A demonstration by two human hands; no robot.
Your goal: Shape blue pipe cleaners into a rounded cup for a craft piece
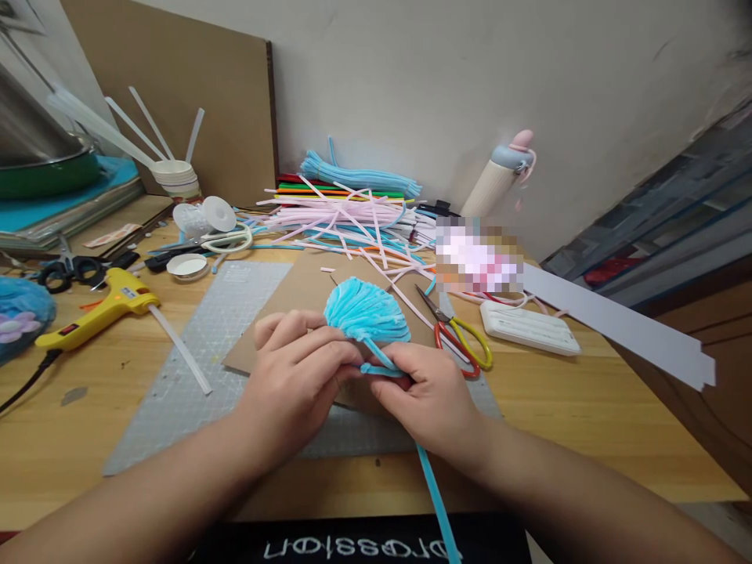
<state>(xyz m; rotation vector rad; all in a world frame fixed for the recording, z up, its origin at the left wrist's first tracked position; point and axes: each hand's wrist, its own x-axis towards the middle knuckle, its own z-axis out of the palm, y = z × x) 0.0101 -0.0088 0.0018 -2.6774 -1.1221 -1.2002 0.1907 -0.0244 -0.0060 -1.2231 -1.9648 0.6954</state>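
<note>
A fan-shaped bundle of light blue pipe cleaners (367, 309) stands up between my hands, above the cardboard sheet. My left hand (299, 356) is closed at its lower left side, with the thumb and fingertips pinching near the base. My right hand (432, 392) is closed on a blue pipe cleaner (435, 493) that leaves the base of the bundle. This strand loops at the right fingertips, and its long tail hangs below that hand toward my lap. The exact grip of the left fingertips is partly hidden.
Under my hands lie a cardboard sheet (252, 345) and a grey cutting mat (170, 392). Scissors (455, 329) and a white box (529, 327) sit right. A yellow glue gun (99, 309) rests left. Pipe cleaners (341, 215) are piled behind, beside a bottle (493, 180).
</note>
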